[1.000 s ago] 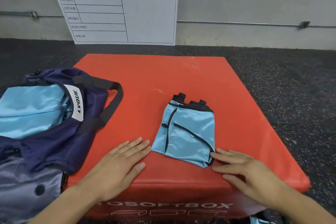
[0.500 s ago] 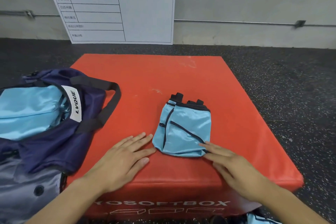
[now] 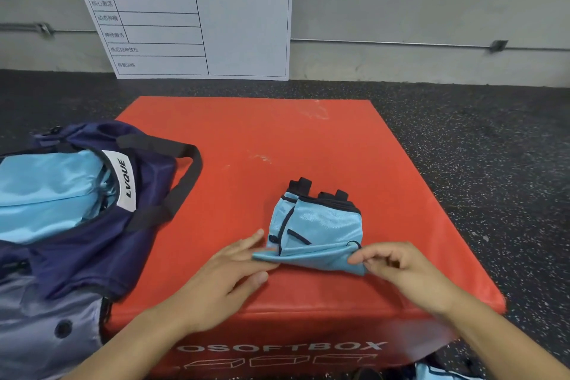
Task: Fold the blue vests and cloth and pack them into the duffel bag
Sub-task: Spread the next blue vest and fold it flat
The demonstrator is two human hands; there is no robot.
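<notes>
Hands lifting the near hem of a folded blue mesh vest [image 3: 317,231] on the red soft box [image 3: 246,139].

Thin, limp and slick by the look of it, the vest should weigh next to nothing but will slump and slide open unless taken at both near corners together. Right hand [image 3: 401,268] pinches the near right corner between thumb and curled fingers; left hand [image 3: 228,274] lies with straight fingers slipped under the near left corner. The navy duffel bag [image 3: 92,225] sits open at the box's left edge, well apart from the vest, pale blue fabric already inside. Half a second ago both hands lay flat beside the vest; now its near edge is raised off the box.
</notes>
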